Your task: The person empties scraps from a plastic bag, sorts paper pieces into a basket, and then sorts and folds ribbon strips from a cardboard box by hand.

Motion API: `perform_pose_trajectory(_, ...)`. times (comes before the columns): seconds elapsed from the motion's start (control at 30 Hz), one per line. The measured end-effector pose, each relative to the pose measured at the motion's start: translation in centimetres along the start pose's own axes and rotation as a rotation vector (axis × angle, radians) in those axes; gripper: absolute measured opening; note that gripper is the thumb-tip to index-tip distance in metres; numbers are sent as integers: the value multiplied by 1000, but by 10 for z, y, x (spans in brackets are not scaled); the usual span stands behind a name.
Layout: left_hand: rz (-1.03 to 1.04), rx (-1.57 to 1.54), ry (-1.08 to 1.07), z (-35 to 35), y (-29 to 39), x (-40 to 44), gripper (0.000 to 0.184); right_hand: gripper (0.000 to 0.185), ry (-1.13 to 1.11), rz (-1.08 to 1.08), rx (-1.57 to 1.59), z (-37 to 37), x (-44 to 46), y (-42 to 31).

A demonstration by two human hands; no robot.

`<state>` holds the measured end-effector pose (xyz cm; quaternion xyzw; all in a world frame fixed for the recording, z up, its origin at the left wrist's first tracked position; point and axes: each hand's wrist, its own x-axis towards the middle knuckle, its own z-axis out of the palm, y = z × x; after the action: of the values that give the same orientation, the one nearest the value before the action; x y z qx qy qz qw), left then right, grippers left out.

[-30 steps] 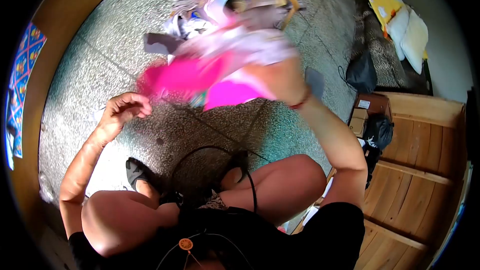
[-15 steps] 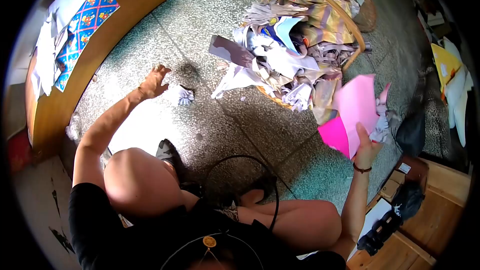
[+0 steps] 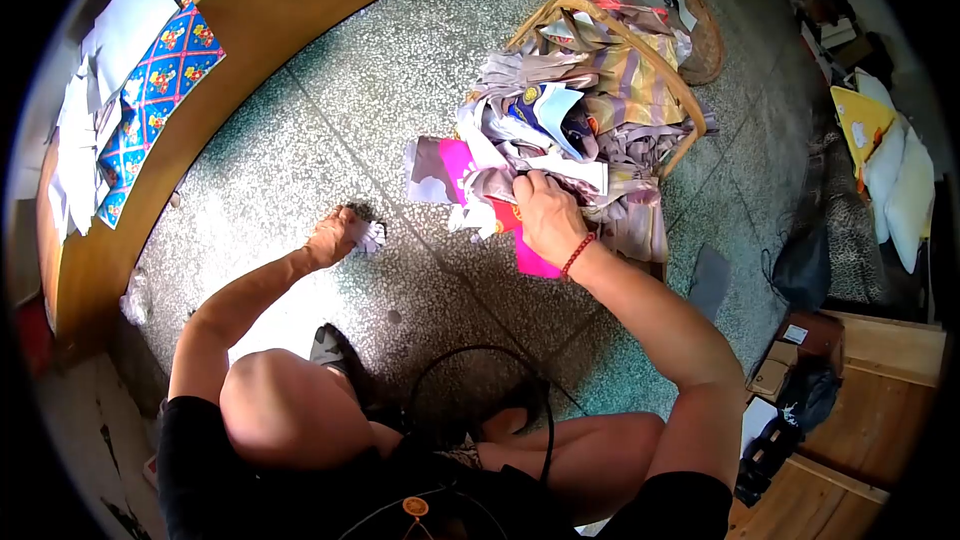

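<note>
Left grip (image 3: 333, 237): at crumpled paper (image 3: 373, 237)
Right grip (image 3: 552, 223): over pink paper (image 3: 537, 260)
Both closures: we cannot tell
Basket (image 3: 662, 61): beyond our right grip

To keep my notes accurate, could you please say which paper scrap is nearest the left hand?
The small, pale, crumpled scrap at the left hand, set well apart from the heap in the basket.

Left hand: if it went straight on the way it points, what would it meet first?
The left hand would likely first meet the crumpled paper scrap right beside it; whether they already touch is unclear.
</note>
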<state>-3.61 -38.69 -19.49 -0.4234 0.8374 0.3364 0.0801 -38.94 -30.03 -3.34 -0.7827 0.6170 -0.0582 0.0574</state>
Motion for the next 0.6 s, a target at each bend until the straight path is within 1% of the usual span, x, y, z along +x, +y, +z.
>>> perform_pose_trajectory(0.03, 90, 61, 122, 4, -2, 1, 47, 20, 31, -41, 24, -1, 2, 0)
perform_pose_trajectory(0.07, 85, 55, 118, 9, -9, 5, 47, 20, 24, -43, 26, -3, 5, 3)
perform_pose_trajectory(0.13, 123, -32, -37, 14, -21, 13, 45, 22, -80, 46, 82, -3, 11, 9)
perform_pose_trajectory(0.17, 270, 39, -18, 13, -23, 14, 39, 25, -58, 48, 109, -1, 14, 13)
perform_pose_trajectory(0.2, 264, 33, -19, 12, -23, 17, 39, 28, -107, 68, 125, -1, 16, 17)
perform_pose_trajectory(0.27, 261, -257, -133, -22, 20, 15, 29, 30, -126, 62, 136, 0, 19, 21)
perform_pose_trajectory(0.3, 562, -183, 43, -10, 13, 28, 20, 30, -135, 56, 140, 0, 21, 23)
perform_pose_trajectory(0.33, 507, -454, -35, -63, 68, 12, 22, 29, -147, 43, 133, 0, 23, 25)
perform_pose_trajectory(0.4, 438, -445, -43, -86, 96, 19, 22, 29, -160, 23, 137, 4, 29, 28)
perform_pose_trajectory(0.47, 645, -321, 98, -105, 127, 27, 26, 27, -184, 11, 74, 11, 34, 31)
perform_pose_trajectory(0.5, 715, -252, 126, -107, 137, 35, 27, 26, -199, 7, 75, 9, 37, 30)
perform_pose_trajectory(0.53, 657, -297, 76, -102, 144, 42, 26, 19, -236, -1, 0, 29, 38, 36)
perform_pose_trajectory(0.6, 803, -269, 231, -88, 158, 63, 26, 14, -132, 121, 45, 67, 38, 39)
